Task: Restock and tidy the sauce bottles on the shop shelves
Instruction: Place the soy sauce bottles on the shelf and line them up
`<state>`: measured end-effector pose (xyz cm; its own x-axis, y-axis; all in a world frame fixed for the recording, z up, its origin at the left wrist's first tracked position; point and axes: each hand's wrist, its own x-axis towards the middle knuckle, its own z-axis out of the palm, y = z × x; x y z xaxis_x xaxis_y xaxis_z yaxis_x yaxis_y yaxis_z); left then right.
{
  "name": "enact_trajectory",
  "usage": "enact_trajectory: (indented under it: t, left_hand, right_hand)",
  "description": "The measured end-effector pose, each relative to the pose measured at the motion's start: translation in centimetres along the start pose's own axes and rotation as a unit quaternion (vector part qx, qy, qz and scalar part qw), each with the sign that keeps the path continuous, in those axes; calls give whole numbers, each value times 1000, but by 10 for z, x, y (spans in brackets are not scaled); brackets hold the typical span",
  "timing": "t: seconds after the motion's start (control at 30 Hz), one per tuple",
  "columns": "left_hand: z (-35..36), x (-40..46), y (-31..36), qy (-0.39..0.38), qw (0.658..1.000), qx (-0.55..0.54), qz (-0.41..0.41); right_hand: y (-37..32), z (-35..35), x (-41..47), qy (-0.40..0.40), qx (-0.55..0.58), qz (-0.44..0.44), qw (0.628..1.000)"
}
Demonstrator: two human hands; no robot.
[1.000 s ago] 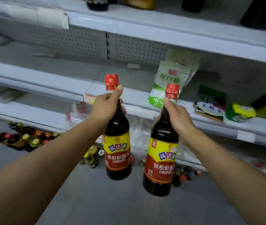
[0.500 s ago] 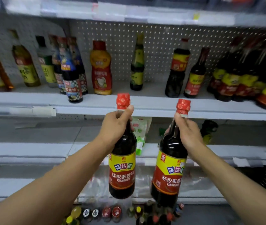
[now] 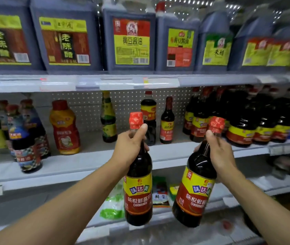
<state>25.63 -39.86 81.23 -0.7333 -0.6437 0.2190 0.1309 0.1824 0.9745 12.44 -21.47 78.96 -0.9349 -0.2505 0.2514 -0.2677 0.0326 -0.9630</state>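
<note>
— Two soy sauce bottles are up in the air in front of the shelves, one per hand. The left hand grips the neck of the left bottle just under its red cap, thumb lying up along the neck; that bottle hangs nearly upright.

— And the other one?

— The right hand is wrapped round the neck and shoulder of the right bottle, which tilts, base swung toward the left, cap toward the right. Neither bottle touches any shelf; both hang before the front edge of the middle shelf.

— What stands on that shelf?

— An orange squeeze bottle toward the left end, a green-labelled bottle and two small dark bottles near the middle, and a packed cluster of dark bottles at the right end.

— Above?

— A row of big dark jugs along the top shelf; below, a green-and-white packet lies on the lower shelf behind the held bottles
</note>
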Motion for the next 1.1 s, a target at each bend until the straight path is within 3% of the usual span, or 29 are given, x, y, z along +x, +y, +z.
enact_trajectory:
  t: [0.6, 0.73, 0.93, 1.1]
  left_hand:
    - [238, 153, 5, 67, 997, -35, 25]
    - [272, 171, -1, 64, 997, -4, 31]
    - [305, 202, -11, 75, 995, -53, -38]
    - [325, 222, -18, 63, 998, -21, 2]
  right_hand:
    - [35, -123, 249, 61, -60, -61, 994]
    - [44, -130, 277, 75, -82, -75, 991]
    - [55, -130, 305, 65, -94, -95, 989]
    - [67, -126, 325, 53, -104, -105, 988]
